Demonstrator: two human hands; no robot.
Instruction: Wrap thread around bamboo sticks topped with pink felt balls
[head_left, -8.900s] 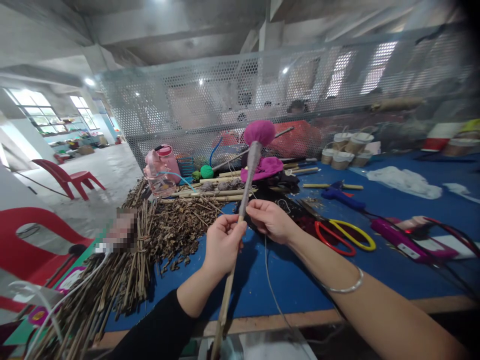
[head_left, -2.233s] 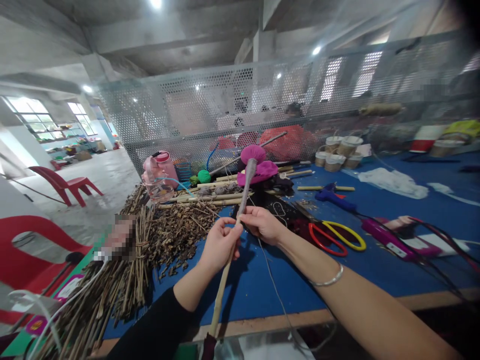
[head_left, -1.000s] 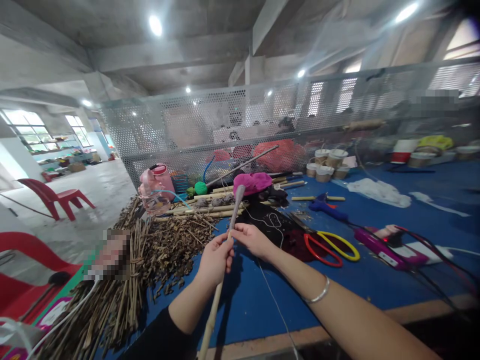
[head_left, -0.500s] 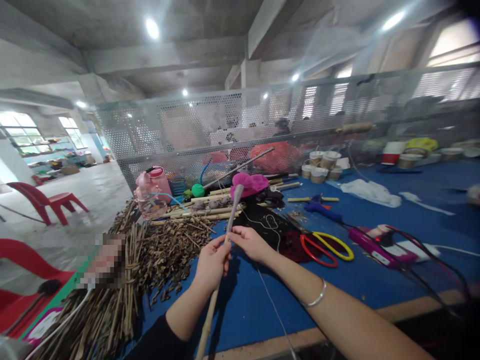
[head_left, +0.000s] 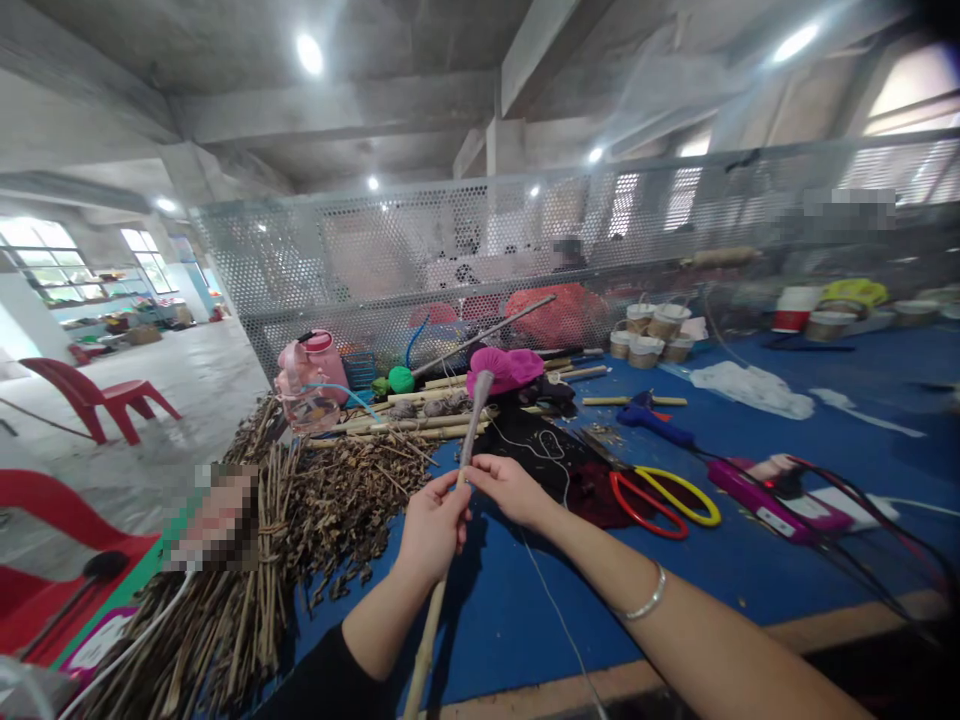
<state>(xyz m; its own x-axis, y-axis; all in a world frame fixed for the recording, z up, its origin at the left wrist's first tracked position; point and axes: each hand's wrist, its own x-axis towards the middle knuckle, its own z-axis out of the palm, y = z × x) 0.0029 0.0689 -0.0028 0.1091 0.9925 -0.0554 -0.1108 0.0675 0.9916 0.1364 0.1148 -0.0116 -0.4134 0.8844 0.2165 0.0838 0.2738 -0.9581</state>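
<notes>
My left hand (head_left: 435,525) is closed around a wooden stick (head_left: 426,650), which slants up and away from me. Grey wrapping (head_left: 475,425) covers the stick's upper part and flares at the tip. At the wrapping's lower end, the fingertips of my right hand (head_left: 510,490) pinch the stick, touching my left fingers. A thin pale thread (head_left: 555,605) hangs from below my right hand to the table's front edge; its upper end is hidden. Just behind the stick's tip lies a bright magenta bundle (head_left: 517,375). Scissors (head_left: 664,500) with red and yellow handles rest right of my hands.
Dried brown plant stalks (head_left: 247,560) pile up on the left of the blue table (head_left: 517,640). A blue glue gun (head_left: 652,420), a purple power strip (head_left: 780,505) and cables lie right. A pink jug (head_left: 322,360), a green ball (head_left: 401,379) and small pots (head_left: 645,350) stand before a perforated screen (head_left: 360,260).
The whole view has shifted slightly, with things appearing a little further right. Both hands keep their hold on the stick at nearly the same spot.
</notes>
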